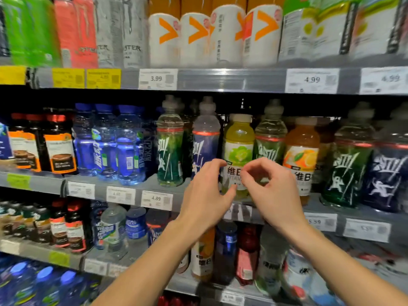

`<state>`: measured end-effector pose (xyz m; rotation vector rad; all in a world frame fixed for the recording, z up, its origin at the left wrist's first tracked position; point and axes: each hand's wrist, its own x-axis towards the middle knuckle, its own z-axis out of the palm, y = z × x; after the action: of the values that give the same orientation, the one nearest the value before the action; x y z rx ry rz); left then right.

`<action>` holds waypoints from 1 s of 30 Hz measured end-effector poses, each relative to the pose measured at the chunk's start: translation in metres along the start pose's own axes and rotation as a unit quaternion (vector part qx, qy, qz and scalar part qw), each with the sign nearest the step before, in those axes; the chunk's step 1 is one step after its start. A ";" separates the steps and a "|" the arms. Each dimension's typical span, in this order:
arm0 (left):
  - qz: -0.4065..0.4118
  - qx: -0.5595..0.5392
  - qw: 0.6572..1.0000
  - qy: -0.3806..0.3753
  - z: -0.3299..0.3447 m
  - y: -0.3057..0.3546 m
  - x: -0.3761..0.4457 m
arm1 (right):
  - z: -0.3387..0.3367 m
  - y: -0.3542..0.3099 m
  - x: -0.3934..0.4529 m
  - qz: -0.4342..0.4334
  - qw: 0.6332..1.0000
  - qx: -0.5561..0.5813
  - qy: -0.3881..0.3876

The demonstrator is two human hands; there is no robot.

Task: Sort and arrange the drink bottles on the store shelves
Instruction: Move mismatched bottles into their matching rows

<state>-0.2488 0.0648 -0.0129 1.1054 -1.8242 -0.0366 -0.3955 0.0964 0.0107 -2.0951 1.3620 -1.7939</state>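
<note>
Yellow-green bottle (239, 142) stood upright on middle shelf (154, 184), between purple-label bottle (205, 142) and green-label bottle (271, 138). Left hand (204, 195) and right hand (271, 193) raised before it, fingers loosely curled, nothing gripped. Orange bottle (302, 151) just right.

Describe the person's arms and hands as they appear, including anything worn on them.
Both forearms are bare as far as the frame shows, with no sleeves visible. The left hand and right hand wear no gloves, and no rings, watch or bracelet show. Fingers look slim.
</note>
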 end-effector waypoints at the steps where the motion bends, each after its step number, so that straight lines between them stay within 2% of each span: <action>1: -0.004 -0.004 1.000 0.003 0.007 0.006 -0.001 | -0.009 0.004 -0.003 0.006 1.000 -0.003 -0.004; 5: -0.007 -0.031 0.999 0.022 0.030 0.032 -0.009 | -0.044 0.023 -0.017 0.040 0.999 -0.009 -0.016; 13: 0.022 -0.065 0.998 -0.006 0.078 0.085 -0.014 | -0.112 0.056 -0.034 0.102 0.994 -0.008 0.032; 16: 0.028 -0.054 0.998 0.013 0.092 0.099 -0.008 | -0.134 0.063 -0.034 0.118 0.992 -0.022 0.040; 22: 0.013 0.103 0.987 0.124 0.084 0.104 0.035 | -0.166 0.074 -0.041 0.141 0.989 -0.023 0.038; 27: 0.021 0.256 0.964 0.069 0.069 0.107 0.070 | -0.174 0.078 -0.046 0.145 0.989 -0.029 0.029; 30: 0.014 0.284 0.957 0.054 0.065 0.108 0.082 | -0.172 0.077 -0.047 0.135 0.990 -0.033 0.023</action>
<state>-0.3787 0.0446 0.0600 1.4385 -1.7951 0.5878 -0.5770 0.1603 -0.0139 -1.8030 1.6463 -1.7165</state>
